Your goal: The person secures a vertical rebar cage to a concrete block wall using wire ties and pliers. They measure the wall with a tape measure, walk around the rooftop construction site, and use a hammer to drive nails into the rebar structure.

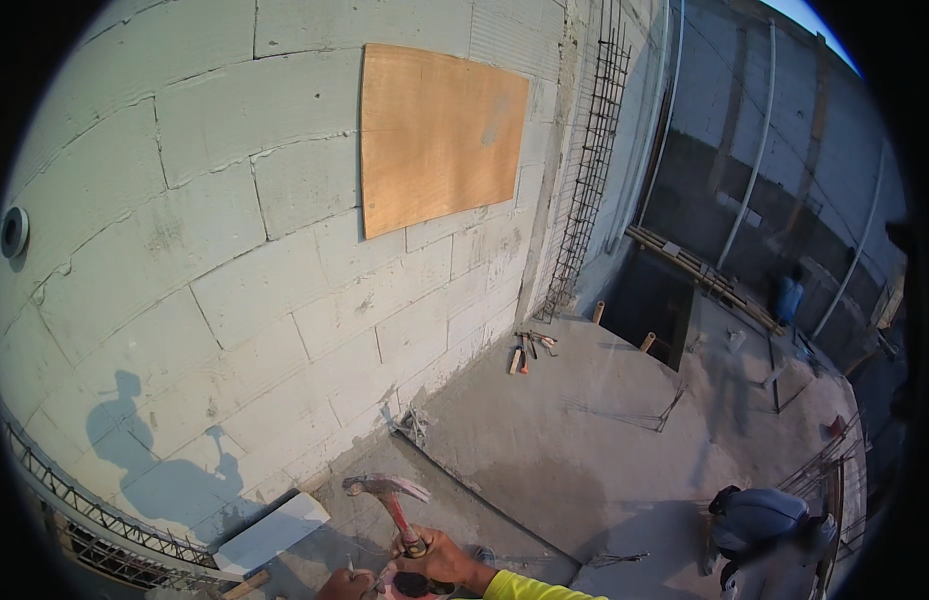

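Observation:
A claw hammer (392, 503) with a worn metal head and a red handle stands head-up near the bottom centre. My right hand (446, 558) is wrapped round the lower part of its handle; a bright yellow sleeve covers that arm. Just left of it, at the lower edge, my left hand (346, 584) shows only in part. Its fingers are bent and pressed together, and whatever they pinch is too small to make out. Both hands are above the concrete floor, close to a block wall (235, 210).
A plywood sheet (440, 135) is on the wall, beside a rebar cage (591, 160). Hand tools (525, 352) lie at the wall's foot. A dark floor opening (647, 305) lies beyond. One person (763, 520) bends at lower right; another (789, 296) is farther off. A pale slab (273, 535) lies left.

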Action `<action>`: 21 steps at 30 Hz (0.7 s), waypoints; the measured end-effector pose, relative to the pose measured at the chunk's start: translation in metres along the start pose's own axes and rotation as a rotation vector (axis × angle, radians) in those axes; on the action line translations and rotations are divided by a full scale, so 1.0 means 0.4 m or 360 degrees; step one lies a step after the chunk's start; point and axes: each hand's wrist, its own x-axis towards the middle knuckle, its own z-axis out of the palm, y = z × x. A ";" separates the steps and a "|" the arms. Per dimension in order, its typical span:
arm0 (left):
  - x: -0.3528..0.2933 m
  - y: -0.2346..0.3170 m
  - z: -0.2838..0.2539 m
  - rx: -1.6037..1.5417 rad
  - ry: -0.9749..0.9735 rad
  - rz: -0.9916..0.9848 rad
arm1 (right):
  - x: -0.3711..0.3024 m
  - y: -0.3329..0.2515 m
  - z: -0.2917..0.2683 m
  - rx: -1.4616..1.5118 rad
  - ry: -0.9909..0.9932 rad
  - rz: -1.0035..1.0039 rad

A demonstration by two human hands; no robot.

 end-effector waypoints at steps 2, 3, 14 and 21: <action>-0.014 -0.014 -0.007 0.0309 -0.0108 0.0240 | 0.011 -0.004 0.006 -0.0086 0.0004 0.0120; -0.012 -0.009 -0.011 0.0468 -0.0162 0.0362 | 0.018 -0.009 0.006 -0.0134 0.0012 0.0100; 0.082 0.131 -0.076 0.0198 0.0302 -0.0236 | -0.022 0.044 0.045 0.1156 -0.0163 0.0416; 0.033 0.010 -0.100 -0.2384 -0.0550 -0.1341 | 0.036 0.196 0.028 0.0375 -0.0311 -0.0260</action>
